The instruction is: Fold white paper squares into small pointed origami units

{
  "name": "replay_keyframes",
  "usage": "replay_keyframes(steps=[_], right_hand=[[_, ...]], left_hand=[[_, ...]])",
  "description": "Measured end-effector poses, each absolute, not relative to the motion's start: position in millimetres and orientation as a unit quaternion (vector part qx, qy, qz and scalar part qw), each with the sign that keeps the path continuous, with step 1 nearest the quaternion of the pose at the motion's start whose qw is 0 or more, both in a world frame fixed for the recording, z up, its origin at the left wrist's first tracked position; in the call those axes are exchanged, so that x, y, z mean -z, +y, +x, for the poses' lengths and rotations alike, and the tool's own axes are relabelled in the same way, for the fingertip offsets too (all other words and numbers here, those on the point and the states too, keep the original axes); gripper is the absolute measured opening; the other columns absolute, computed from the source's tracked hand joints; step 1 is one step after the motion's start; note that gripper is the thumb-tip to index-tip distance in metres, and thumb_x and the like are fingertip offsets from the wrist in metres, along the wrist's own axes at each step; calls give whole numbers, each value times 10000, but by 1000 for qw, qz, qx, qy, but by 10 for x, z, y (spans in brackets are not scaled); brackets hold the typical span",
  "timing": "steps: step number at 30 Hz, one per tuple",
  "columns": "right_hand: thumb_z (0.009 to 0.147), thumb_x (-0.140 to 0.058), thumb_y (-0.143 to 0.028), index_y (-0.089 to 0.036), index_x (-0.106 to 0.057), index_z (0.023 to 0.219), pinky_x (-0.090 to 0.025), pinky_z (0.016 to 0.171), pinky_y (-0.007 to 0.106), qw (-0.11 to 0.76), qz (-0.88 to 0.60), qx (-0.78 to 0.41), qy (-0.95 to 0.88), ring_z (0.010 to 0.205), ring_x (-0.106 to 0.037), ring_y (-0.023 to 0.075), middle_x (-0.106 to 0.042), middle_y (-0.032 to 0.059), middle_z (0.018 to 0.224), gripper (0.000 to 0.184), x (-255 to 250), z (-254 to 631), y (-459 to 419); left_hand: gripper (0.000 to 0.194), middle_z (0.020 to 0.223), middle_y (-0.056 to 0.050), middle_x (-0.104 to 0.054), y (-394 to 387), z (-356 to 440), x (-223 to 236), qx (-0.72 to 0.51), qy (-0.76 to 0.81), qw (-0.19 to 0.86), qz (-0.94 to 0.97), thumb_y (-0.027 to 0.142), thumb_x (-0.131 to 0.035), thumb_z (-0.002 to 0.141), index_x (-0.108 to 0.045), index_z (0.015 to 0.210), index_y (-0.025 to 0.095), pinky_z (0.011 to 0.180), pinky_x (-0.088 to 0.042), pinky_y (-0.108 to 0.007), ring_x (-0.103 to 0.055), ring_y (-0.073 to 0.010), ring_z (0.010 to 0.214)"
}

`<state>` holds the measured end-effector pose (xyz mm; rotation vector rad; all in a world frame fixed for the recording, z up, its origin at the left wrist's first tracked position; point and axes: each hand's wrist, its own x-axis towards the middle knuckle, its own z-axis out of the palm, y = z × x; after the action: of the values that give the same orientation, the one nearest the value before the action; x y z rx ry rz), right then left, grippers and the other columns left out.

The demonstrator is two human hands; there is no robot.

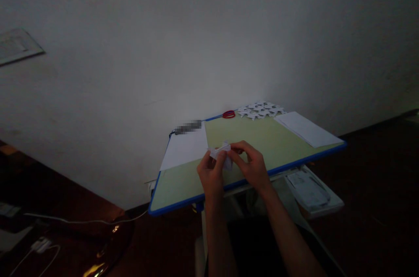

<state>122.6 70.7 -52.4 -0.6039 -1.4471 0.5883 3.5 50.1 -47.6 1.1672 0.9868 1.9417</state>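
Between my hands, just above the front of the table, is a small piece of folded white paper point(224, 150). My left hand point(211, 173) pinches it from the left with thumb and fingers. From the right, my right hand point(251, 164) grips its other side with closed fingertips. Several folded white paper shapes point(261, 110) lie grouped at the table's back edge. Beside them rests a pair of scissors with red handles point(228, 114), its blades hard to make out.
The light green table point(180, 187) has a blue edge and stands against a grey wall. White sheets point(185, 148) lie at left, and a stack of white paper point(309, 129) at right. An open drawer point(327, 211) juts out below the right side. A white cable point(98, 222) runs at lower left.
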Motion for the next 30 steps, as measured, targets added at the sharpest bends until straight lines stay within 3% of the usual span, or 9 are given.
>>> replay_keyframes(steps=[4, 11, 17, 23, 26, 28, 30], right_hand=[[900, -703, -295, -216, -672, 835, -446, 723, 304, 678, -266, -314, -608, 758, -560, 166, -621, -9, 770, 107, 544, 1229, 721], [887, -724, -345, -215, -671, 819, -463, 717, 288, 683, -260, -380, -567, 760, -590, 168, -643, -7, 777, 155, 568, 1246, 728], [895, -708, -353, -208, -690, 843, -468, 728, 289, 659, -288, -348, -601, 758, -606, 172, -667, -2, 775, 155, 579, 1246, 746], [888, -705, -330, -210, -699, 810, -470, 706, 283, 660, -304, -331, -602, 730, -609, 168, -679, -11, 750, 143, 533, 1249, 730], [866, -733, -325, -210, -712, 795, -478, 700, 286, 681, -306, -325, -581, 715, -621, 167, -696, -9, 745, 136, 515, 1235, 714], [851, -753, -333, -211, -726, 796, -486, 705, 292, 691, -306, -330, -565, 715, -631, 172, -705, -4, 744, 136, 511, 1220, 708], [839, -765, -348, -212, -735, 812, -500, 720, 301, 701, -304, -347, -545, 731, -643, 178, -718, 4, 761, 142, 507, 1207, 706]], left_hand=[[214, 816, -32, -717, 450, 21, 441, -708, 382, 339, 487, 331, -831, 770, -759, 834, 140, 724, -509, -235, -643, -147, 763], [287, 768, -31, -718, 440, 33, 404, -691, 406, 352, 484, 410, -844, 738, -767, 806, 142, 655, -486, -233, -623, -146, 694], [334, 611, 31, -582, 458, 13, 437, -709, 419, 319, 469, 425, -831, 754, -673, 672, 143, 544, -396, -194, -501, -91, 565], [320, 599, 29, -588, 465, 6, 454, -710, 418, 312, 474, 405, -842, 746, -676, 661, 145, 548, -398, -204, -511, -95, 562], [278, 693, -5, -677, 463, 23, 427, -704, 410, 322, 482, 401, -832, 763, -717, 731, 150, 615, -458, -218, -607, -125, 650], [258, 870, -44, -750, 460, 36, 407, -698, 395, 344, 489, 383, -835, 765, -748, 879, 167, 723, -512, -250, -685, -170, 802], [374, 1062, -78, -762, 452, 45, 389, -688, 388, 370, 489, 363, -850, 750, -731, 1066, 202, 807, -535, -293, -711, -212, 948]])
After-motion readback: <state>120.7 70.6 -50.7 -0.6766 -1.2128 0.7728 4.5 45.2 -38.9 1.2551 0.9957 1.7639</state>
